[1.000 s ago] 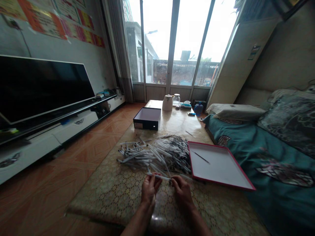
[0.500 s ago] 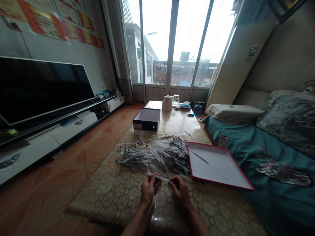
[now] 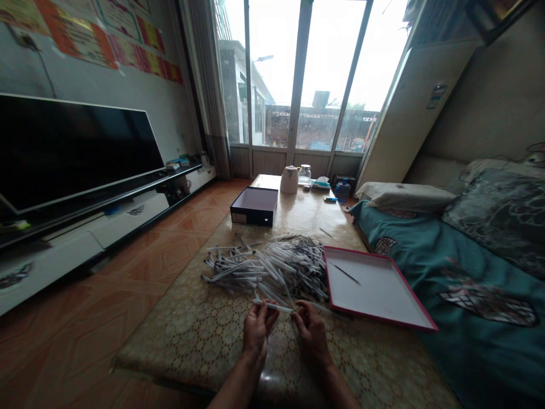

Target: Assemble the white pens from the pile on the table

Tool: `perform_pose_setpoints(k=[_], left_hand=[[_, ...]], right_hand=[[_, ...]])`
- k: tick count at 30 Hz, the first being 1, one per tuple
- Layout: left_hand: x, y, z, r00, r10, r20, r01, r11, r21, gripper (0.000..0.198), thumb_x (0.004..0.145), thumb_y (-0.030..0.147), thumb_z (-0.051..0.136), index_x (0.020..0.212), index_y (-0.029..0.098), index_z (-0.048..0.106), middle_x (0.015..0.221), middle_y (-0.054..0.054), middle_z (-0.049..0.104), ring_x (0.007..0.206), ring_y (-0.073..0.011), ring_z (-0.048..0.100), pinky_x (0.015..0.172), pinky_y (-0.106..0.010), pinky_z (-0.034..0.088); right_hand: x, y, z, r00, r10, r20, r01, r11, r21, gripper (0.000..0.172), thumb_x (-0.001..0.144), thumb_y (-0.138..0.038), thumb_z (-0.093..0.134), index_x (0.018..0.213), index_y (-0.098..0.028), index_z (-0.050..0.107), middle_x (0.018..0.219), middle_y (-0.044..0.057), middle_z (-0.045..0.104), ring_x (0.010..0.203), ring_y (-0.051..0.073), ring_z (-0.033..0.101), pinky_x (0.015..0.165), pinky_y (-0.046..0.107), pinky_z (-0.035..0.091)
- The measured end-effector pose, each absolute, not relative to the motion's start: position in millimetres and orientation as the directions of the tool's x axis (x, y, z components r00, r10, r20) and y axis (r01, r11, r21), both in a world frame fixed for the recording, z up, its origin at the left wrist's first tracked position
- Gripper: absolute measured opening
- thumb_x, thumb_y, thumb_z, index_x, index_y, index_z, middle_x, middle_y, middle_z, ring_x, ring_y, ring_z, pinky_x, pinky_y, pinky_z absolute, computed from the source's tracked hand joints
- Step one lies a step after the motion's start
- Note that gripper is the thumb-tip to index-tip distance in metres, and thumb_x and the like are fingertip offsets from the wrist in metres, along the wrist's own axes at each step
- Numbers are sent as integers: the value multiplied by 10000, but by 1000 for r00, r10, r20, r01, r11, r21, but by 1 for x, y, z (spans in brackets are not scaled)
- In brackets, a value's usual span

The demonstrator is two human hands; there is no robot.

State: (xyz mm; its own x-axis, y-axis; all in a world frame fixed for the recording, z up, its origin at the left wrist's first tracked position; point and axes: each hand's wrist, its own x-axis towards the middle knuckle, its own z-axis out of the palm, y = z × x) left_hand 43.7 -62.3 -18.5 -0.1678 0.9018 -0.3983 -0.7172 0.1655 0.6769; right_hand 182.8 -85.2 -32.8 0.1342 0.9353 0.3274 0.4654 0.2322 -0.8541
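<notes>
Pen (image 3: 272,307) still held, left hand (image 3: 255,329), right hand (image 3: 311,335)

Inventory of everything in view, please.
pen refills: many, white, dark-tipped, mid-table
tray: one, white, red-rimmed, right of heap
loose refill: one, dark, in tray
box: one, black, open, beyond heap
kettle: one, white, far table end
jar: one, glass, beside kettle
bottle: one, blue, far end
table: one, beige patterned, under these
television: one, black, left
bedding: one, teal, right
left hand: pinching one refill
right hand: fingertips at its end
</notes>
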Motion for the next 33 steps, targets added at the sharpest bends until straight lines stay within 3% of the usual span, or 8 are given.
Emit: perform_pose_setpoints(k=[5, 8, 11, 16, 19, 22, 27, 33], left_hand=[[43, -63, -19, -160, 908, -388, -717, 163, 678, 48, 814, 98, 528, 788, 120, 563, 727, -79, 687, 678, -147, 671, 637, -271, 553], [43, -62, -19, -164, 906, -389, -715, 162, 680, 48, 811, 98, 531, 782, 118, 563, 726, -82, 687, 673, -152, 673, 632, -274, 555], [44, -62, -19, -170, 902, -398, -721, 161, 673, 46, 807, 99, 538, 776, 119, 565, 728, -80, 687, 676, -155, 675, 645, -282, 557], [44, -62, -18, -173, 896, -410, -719, 170, 674, 37, 804, 106, 546, 778, 119, 568, 731, -83, 686, 688, -161, 676, 657, -288, 559], [44, -62, -18, -173, 898, -404, -715, 167, 679, 31, 800, 110, 553, 775, 118, 569, 738, -81, 687, 687, -157, 676, 660, -285, 559], [44, -63, -17, -173, 903, -393, -716, 159, 680, 29, 794, 113, 562, 767, 121, 568, 731, -74, 686, 687, -156, 676, 664, -285, 560], [44, -64, -16, -163, 909, -384, -712, 161, 683, 27, 796, 117, 562, 770, 120, 570, 721, -66, 682, 685, -149, 673, 666, -284, 560], [44, -63, -15, -174, 908, -380, -711, 152, 687, 42, 805, 118, 549, 768, 117, 570, 717, -63, 678, 687, -146, 671, 669, -280, 559]], right_hand=[[181, -85, -34, 104, 934, 342, 554, 231, -799, 353, 899, -367, 351, 682, -196, 570, 683, 22, 567, 651, 150, 538, 624, 239, 401], [182, -85, -34, 107, 930, 351, 526, 247, -814, 252, 864, -372, 428, 820, -185, 590, 728, 25, 584, 670, 154, 553, 628, 234, 419], [182, -85, -32, 126, 927, 354, 512, 245, -823, 280, 837, -391, 476, 968, -170, 585, 753, 29, 601, 667, 156, 564, 624, 231, 434], [180, -86, -30, 117, 926, 358, 551, 240, -799, 352, 890, -377, 365, 693, -194, 591, 680, 24, 595, 636, 149, 560, 611, 232, 414], [180, -87, -29, 126, 930, 346, 498, 243, -833, 263, 859, -380, 430, 857, -182, 604, 734, 30, 614, 656, 154, 573, 618, 235, 429], [181, -86, -29, 140, 933, 332, 488, 226, -843, 315, 820, -393, 495, 1024, -166, 574, 785, 38, 628, 649, 154, 576, 626, 240, 441], [180, -86, -32, 103, 944, 313, 555, 207, -806, 354, 890, -385, 355, 712, -193, 594, 668, 24, 605, 618, 146, 557, 596, 229, 399], [180, -89, -26, 146, 950, 274, 412, 194, -890, 227, 846, -360, 443, 866, -176, 573, 695, 19, 616, 621, 152, 574, 588, 230, 422]])
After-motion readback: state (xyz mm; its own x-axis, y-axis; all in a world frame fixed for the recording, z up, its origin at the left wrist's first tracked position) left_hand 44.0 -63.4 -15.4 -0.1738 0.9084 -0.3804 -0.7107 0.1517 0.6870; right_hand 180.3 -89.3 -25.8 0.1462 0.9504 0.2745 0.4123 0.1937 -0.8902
